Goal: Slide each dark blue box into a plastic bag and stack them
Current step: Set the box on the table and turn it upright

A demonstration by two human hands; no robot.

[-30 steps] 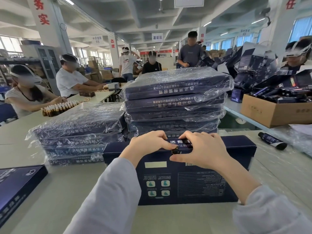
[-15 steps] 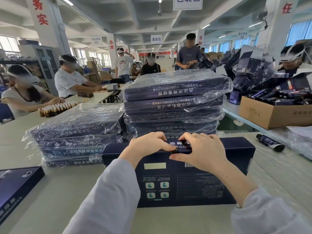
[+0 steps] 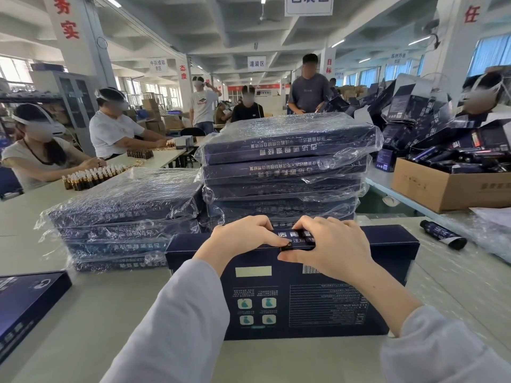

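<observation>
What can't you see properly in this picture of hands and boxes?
Head view:
1. The small dark piece at the far edge of the dark blue cardboard box: too small, half covered by the left hand and right hand.
2. Lowest boxes in the tall stack of plastic-bagged boxes: hidden behind that box.
3. A second dark blue box: cut off by the left edge.

Head cam – looks fwd/down, close over table (image 3: 83, 313).

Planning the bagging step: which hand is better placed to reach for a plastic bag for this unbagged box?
Probably the right hand: the loose clear plastic lies on its side. The left hand is nearer the bagged stacks. Both hands grip the box.
</observation>
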